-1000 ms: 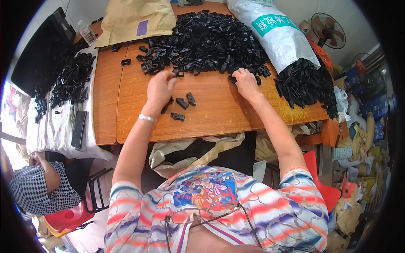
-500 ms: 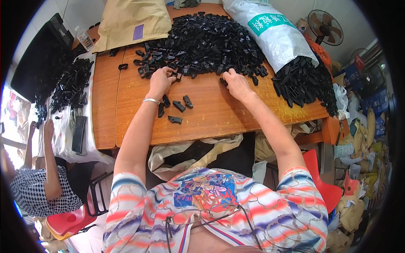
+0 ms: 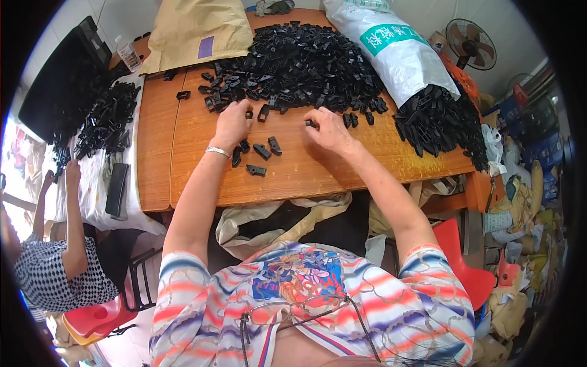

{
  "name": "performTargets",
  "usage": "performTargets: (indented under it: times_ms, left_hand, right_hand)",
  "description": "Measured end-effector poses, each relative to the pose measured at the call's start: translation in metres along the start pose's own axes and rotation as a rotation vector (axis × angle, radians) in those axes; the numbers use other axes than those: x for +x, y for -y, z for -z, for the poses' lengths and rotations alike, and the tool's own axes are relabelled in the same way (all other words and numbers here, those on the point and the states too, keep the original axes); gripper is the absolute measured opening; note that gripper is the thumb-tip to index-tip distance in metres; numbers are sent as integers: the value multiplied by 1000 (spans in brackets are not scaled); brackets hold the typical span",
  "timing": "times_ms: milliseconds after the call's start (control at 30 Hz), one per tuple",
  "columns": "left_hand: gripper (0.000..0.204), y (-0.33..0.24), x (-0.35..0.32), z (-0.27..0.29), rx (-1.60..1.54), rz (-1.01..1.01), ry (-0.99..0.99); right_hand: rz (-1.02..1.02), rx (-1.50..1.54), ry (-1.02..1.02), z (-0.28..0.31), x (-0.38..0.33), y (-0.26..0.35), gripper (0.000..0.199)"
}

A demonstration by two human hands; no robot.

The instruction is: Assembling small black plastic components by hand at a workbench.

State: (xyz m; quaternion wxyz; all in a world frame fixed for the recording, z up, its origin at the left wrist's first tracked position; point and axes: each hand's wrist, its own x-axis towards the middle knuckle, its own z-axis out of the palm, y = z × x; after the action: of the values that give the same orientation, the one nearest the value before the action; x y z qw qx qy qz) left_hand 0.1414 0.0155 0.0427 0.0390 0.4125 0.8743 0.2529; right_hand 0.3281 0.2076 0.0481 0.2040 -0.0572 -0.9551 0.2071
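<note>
A big heap of small black plastic parts [image 3: 293, 67] covers the far half of the wooden table [image 3: 195, 165]. My left hand [image 3: 231, 124] rests at the heap's near edge, fingers pinched on a black part [image 3: 249, 114]. My right hand [image 3: 327, 128] lies to the right, fingertips on another black part [image 3: 309, 123]. A few loose black parts [image 3: 260, 153] sit on the bare wood just below my left hand.
A white sack [image 3: 397, 49] spills more black parts [image 3: 437, 125] at the table's right end. A brown paper bag [image 3: 192, 30] lies at the back. At the left, another person [image 3: 61, 263] sits at a cloth-covered table with black parts [image 3: 104, 119]. A fan [image 3: 468, 43] stands far right.
Both hands have moved away from me toward the heap's edge. The person at the left has raised an arm to their table.
</note>
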Motion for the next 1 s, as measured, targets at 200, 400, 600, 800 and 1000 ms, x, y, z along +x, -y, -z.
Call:
performTargets:
  times_ms: [200, 400, 600, 800, 1000]
  left_hand:
    - [35, -10, -20, 5, -1271, 259, 71]
    - [38, -30, -53, 2, -1686, 152, 145]
    - [38, -37, -62, 0, -1634, 120, 27]
    - [39, -50, -67, -3, -1508, 98, -118]
    - [37, -61, -71, -1, -1445, 84, -166]
  right_hand:
    - [-275, 762, -129, -2, 10, 54, 9]
    - [228, 253, -403, -11, 16, 79, 25]
    - [301, 92, -429, -12, 7, 88, 24]
    - [270, 56, -438, -16, 2, 88, 29]
    - [258, 19, -478, -17, -2, 89, 28]
